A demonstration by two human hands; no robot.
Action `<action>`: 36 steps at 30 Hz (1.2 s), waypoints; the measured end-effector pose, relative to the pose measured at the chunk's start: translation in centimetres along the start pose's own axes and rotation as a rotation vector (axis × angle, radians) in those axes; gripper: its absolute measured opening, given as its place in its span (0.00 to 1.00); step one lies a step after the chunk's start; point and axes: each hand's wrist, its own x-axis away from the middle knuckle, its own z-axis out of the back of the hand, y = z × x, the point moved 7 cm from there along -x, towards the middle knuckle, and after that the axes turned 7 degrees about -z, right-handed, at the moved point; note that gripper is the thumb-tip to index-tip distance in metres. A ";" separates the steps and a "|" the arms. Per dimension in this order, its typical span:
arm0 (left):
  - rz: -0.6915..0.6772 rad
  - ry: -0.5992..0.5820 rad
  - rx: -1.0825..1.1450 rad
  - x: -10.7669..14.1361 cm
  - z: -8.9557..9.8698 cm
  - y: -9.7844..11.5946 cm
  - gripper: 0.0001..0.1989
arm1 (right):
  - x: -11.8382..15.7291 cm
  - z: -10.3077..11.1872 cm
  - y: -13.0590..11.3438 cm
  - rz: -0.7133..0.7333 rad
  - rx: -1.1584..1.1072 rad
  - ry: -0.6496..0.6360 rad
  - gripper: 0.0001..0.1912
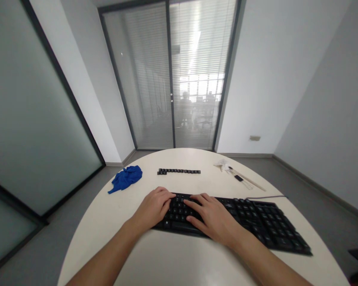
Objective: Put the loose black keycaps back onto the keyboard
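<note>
A black keyboard (181, 226) lies slightly slanted across the round white table, its keys partly hidden by both hands. Over its left end rests my left hand (154, 207), fingers bent and held close together; whether anything is between them is hidden. My right hand (210, 216) lies over the keys just to the right, its fingers spread and holding nothing. Behind the keyboard, several loose black keycaps (176, 171) stand in a row, with a few more in a short second row at the left end.
A crumpled blue cloth (127, 178) lies at the table's left. At the back right are a white tissue (222, 164), a thin stick (250, 180) and a wire tool with a black handle (238, 178). A cable runs from the keyboard past the right edge of the table (319, 238).
</note>
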 end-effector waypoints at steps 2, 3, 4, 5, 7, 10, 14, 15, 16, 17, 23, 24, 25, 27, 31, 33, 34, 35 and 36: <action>0.005 0.014 -0.005 0.1 0.1 -0.3 0.15 | 0.0 -0.1 0.0 -0.002 0.004 -0.008 0.23; 0.000 0.015 -0.007 0.2 0.1 -0.3 0.14 | 0.0 -0.1 0.0 -0.001 0.003 -0.011 0.23; -0.012 0.010 -0.011 0.2 0.1 -0.3 0.14 | 0.0 -0.1 0.0 0.001 0.003 -0.012 0.23; -0.028 0.001 -0.017 0.1 0.2 -0.1 0.13 | 0.0 -0.1 0.0 0.001 0.002 -0.011 0.23; -0.058 -0.023 -0.041 0.0 0.2 0.3 0.13 | 0.0 -0.1 0.1 -0.003 0.006 -0.013 0.23; -0.081 -0.075 -0.082 -0.1 0.4 1.0 0.13 | 0.1 -0.2 0.1 -0.005 0.006 -0.014 0.24; -0.074 -0.131 -0.112 0.0 0.4 1.5 0.15 | 0.1 -0.3 0.2 -0.001 0.001 0.001 0.24; -0.069 -0.141 -0.113 0.1 0.4 1.4 0.16 | 0.1 -0.3 0.2 -0.001 0.000 0.003 0.23; -0.061 -0.153 -0.112 0.2 0.4 1.4 0.16 | 0.1 -0.3 0.2 0.000 -0.001 0.003 0.23; -0.051 -0.162 -0.109 0.3 0.4 1.3 0.16 | 0.1 -0.2 0.2 0.000 -0.002 0.005 0.23; -0.027 -0.191 -0.072 0.6 0.4 0.8 0.17 | 0.1 -0.1 0.1 0.002 -0.013 0.007 0.23; -0.028 -0.201 -0.070 0.7 0.4 0.7 0.17 | 0.1 -0.2 0.1 -0.003 -0.013 0.002 0.23; -0.028 -0.208 -0.071 0.7 0.4 0.7 0.18 | 0.1 -0.2 0.1 -0.005 -0.012 -0.004 0.23; -0.029 -0.215 -0.079 0.8 0.4 0.8 0.18 | 0.1 -0.2 0.1 -0.008 -0.010 -0.010 0.23; -0.032 -0.206 -0.122 1.0 0.5 0.9 0.18 | 0.1 -0.3 0.1 -0.010 -0.006 -0.017 0.23; -0.044 -0.217 -0.141 1.1 0.4 1.0 0.18 | 0.1 -0.2 0.0 -0.008 -0.010 -0.015 0.23; -0.053 -0.221 -0.145 1.1 0.4 1.0 0.17 | 0.1 -0.2 0.0 -0.006 -0.015 -0.012 0.23; -0.064 -0.222 -0.143 1.0 0.3 1.1 0.16 | 0.1 -0.2 0.0 -0.004 -0.022 -0.007 0.23; -0.073 -0.217 -0.135 1.0 0.3 1.2 0.16 | 0.0 -0.1 0.0 -0.001 -0.029 -0.001 0.23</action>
